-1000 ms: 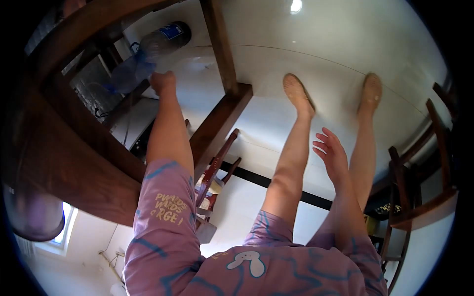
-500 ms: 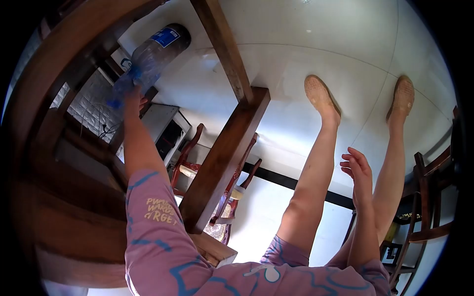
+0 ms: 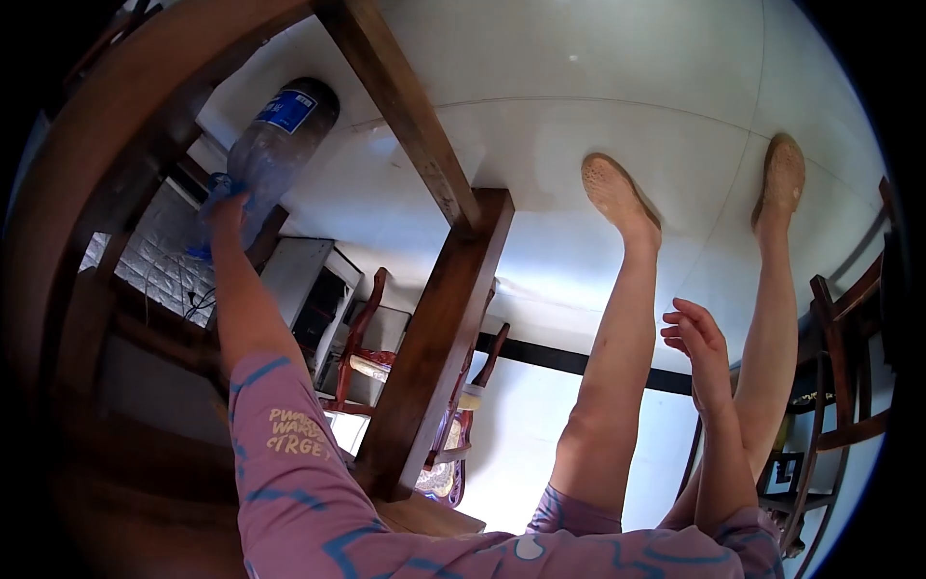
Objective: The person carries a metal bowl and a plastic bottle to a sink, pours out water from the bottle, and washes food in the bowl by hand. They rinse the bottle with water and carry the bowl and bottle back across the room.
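Observation:
A large clear plastic bottle (image 3: 278,152) with a blue label is in the upper left, behind the wooden frame. My left hand (image 3: 228,212) reaches there and is closed at its neck end, among blue parts whose shape is blurred. The bottle's base points away from me; whether it touches the floor I cannot tell. My right hand (image 3: 698,349) hangs in front of my right leg, fingers loosely bent and apart, with nothing in it.
A wooden table frame (image 3: 434,338) with thick beams stands between my left arm and my legs. Beyond it are a white cabinet (image 3: 297,280) and carved chairs (image 3: 362,352). A dark wooden chair (image 3: 844,386) stands at the right. Pale tiles (image 3: 540,58) cover the floor.
The bottle and my left hand have shifted left and slightly down in view, partly because the whole view moved. My right hand stays much the same.

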A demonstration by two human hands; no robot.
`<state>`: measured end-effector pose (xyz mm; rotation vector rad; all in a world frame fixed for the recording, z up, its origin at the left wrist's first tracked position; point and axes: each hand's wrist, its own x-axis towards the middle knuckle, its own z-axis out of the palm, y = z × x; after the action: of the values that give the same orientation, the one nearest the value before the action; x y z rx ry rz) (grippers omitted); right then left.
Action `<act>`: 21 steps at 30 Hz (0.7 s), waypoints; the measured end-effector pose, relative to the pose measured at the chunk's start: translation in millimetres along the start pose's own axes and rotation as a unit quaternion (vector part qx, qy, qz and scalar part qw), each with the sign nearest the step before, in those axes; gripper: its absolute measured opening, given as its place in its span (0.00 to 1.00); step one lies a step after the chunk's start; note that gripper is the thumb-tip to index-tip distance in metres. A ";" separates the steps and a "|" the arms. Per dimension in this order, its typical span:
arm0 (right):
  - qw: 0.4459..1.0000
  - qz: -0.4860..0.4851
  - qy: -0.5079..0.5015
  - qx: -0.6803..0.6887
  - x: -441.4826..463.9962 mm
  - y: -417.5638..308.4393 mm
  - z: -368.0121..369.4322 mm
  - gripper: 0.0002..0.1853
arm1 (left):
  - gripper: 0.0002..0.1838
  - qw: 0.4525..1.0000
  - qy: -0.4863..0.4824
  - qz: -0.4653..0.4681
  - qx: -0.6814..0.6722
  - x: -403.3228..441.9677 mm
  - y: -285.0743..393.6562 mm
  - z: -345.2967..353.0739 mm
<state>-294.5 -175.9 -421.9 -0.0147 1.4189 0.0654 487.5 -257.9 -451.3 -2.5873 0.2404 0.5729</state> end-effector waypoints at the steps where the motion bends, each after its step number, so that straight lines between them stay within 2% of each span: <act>1: 1.000 0.000 -0.001 0.000 0.7 -1.0 2.3 0.16 | 0.27 1.000 -0.002 -0.002 0.003 2.0 -9.8 6.6; 3: 1.000 0.003 -0.005 0.010 0.4 -2.9 5.5 0.16 | 0.17 0.998 -0.017 0.054 0.022 -0.4 -31.1 14.3; 7: 0.999 -0.001 -0.022 0.028 -3.6 -15.0 11.4 0.16 | 0.18 0.993 -0.095 0.054 0.042 -36.7 -48.5 36.0; 9: 0.999 -0.007 -0.029 0.027 -5.4 -20.4 11.3 0.16 | 0.24 0.968 -0.055 0.094 0.228 -64.3 -42.8 46.3; 10: 0.999 -0.014 -0.036 0.026 -5.8 -23.4 10.5 0.16 | 0.24 0.968 -0.054 0.093 0.226 -76.4 -40.8 48.7; 12: 0.999 -0.022 -0.038 0.029 -8.9 -30.5 8.5 0.16 | 0.28 0.995 -0.052 0.058 0.054 -97.8 -34.8 51.1; 13: 0.998 -0.027 -0.038 0.035 -9.9 -33.4 6.6 0.16 | 0.28 0.996 -0.052 0.059 0.050 -105.7 -31.0 50.6; 15: 0.998 -0.034 -0.041 0.027 -11.4 -36.2 1.5 0.16 | 0.32 0.996 -0.054 0.001 -0.073 -119.3 -26.4 45.3; 16: 0.998 -0.038 -0.044 0.020 -12.8 -37.4 0.4 0.16 | 0.32 0.996 -0.053 0.002 -0.074 -123.1 -26.2 41.5; 18: 0.998 -0.043 -0.048 0.020 -16.5 -41.4 -1.2 0.16 | 0.35 0.997 0.029 0.023 -0.064 -130.7 -29.9 31.3; 19: 0.997 -0.045 -0.055 0.015 -16.1 -40.7 -2.6 0.16 | 0.35 0.997 0.032 0.025 -0.065 -133.2 -37.6 25.6; 21: 0.997 -0.049 -0.061 0.008 -21.3 -46.2 -5.6 0.15 | 0.34 0.985 0.122 0.116 -0.030 -160.1 -51.4 7.2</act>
<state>-300.7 -223.0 -403.1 -0.0658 1.2950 -0.0250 355.0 -199.1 -365.9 -2.7061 0.6224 0.3431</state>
